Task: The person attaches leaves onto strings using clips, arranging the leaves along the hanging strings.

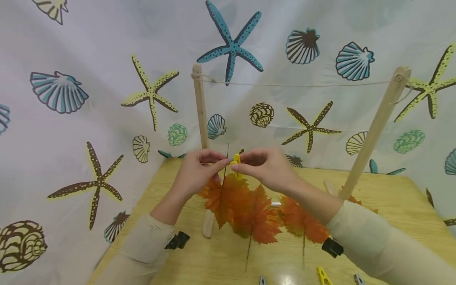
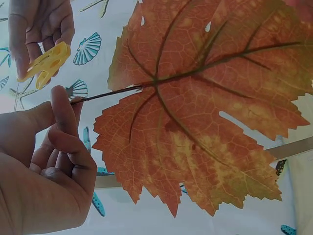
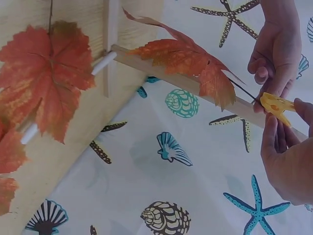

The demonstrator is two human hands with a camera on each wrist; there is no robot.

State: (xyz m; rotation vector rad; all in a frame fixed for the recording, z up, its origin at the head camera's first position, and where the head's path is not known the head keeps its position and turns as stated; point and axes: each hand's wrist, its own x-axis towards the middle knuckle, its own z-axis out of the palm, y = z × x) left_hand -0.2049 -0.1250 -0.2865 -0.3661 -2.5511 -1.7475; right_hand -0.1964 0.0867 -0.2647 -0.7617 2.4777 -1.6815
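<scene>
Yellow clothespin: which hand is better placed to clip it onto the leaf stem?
Right, probably. The right hand already pinches the yellow clothespin beside the stem, while the left hand pinches that stem, steadying the orange leaf.

Wood table (image 1: 392,206): leaves (image 1: 256,217), clothespins (image 1: 323,276), rack base (image 1: 208,223).

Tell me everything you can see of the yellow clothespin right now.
The yellow clothespin looks like small, glossy plastic, with two flat arms and a round hole near one end. The right hand pinches it between thumb and fingers, in the air above the table and below the string. It is beside the thin stem of the orange leaf, which the left hand pinches. Whether clothespin and stem touch is unclear.
</scene>
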